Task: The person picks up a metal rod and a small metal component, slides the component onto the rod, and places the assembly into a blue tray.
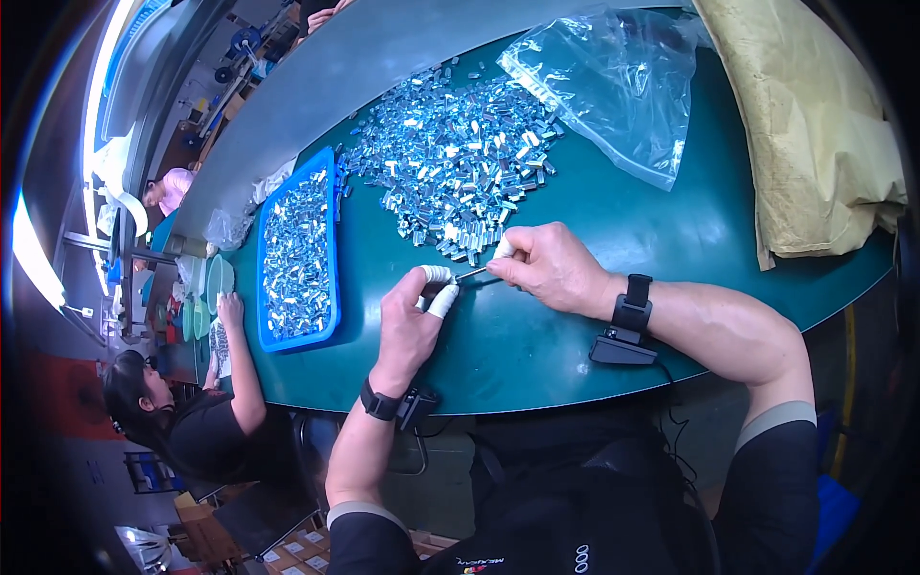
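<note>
Close together over the near side of the pile, my two hands meet at a thin metal rod (472, 273). My right hand (556, 268) pinches the rod's right end between thumb and fingers. Its left end reaches the fingertips of my left hand (409, 316), which are closed around something too small to make out. White coverings wrap fingertips on both hands. Just beyond them spreads a heap of small shiny metal pieces (460, 158). To the left, a blue tray (335, 287) holds many similar pieces.
A clear plastic bag (623, 96) lies behind the heap on the green table (613, 230). A tan sack (815, 134) stands at the right. Another person (206, 412) works at the left, near green bowls (219, 278). Black devices are strapped to my wrists.
</note>
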Available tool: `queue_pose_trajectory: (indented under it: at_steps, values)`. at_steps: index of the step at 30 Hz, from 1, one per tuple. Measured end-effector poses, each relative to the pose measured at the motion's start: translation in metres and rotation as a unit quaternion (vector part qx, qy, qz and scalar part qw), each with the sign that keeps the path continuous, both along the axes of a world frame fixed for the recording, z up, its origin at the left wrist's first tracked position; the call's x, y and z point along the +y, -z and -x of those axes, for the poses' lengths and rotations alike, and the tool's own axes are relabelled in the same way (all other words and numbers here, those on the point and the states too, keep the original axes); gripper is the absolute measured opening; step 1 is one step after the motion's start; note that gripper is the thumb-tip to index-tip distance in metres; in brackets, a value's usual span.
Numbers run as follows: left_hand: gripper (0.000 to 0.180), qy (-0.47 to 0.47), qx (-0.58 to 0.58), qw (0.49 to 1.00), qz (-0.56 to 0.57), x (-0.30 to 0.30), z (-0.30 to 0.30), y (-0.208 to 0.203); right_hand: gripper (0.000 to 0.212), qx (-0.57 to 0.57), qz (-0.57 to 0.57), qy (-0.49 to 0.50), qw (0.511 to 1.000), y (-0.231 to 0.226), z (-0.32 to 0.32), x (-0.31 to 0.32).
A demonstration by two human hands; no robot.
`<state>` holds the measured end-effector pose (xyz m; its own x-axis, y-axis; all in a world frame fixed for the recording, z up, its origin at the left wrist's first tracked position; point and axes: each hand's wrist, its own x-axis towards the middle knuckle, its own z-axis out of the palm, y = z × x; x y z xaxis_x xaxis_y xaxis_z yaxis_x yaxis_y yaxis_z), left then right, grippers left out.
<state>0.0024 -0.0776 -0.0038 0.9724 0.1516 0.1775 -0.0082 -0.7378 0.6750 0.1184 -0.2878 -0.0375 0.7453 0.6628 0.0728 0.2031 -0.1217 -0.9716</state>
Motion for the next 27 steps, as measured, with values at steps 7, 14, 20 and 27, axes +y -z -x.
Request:
queue_pose_trajectory:
  at_steps: [7,14,20,27]
  values:
    - [0.021,-0.009,-0.004,0.998,0.059,0.0005,-0.0024,0.0038,0.018,0.005,-0.015,-0.009,1.0,0.0017,-0.0007,-0.0003]
    - [0.019,0.045,0.0,0.999,0.001,0.0024,-0.0048,-0.0016,0.018,-0.012,-0.016,-0.034,0.999,0.0017,-0.003,-0.0008]
    - [0.019,0.067,-0.018,0.998,-0.004,0.0005,-0.0076,0.0035,0.021,-0.015,-0.009,-0.024,1.0,-0.0028,-0.0001,-0.0015]
    - [0.017,0.073,-0.014,0.997,0.005,-0.0015,-0.0082,0.0077,0.031,-0.016,0.001,-0.013,1.0,0.0007,-0.0008,-0.001]
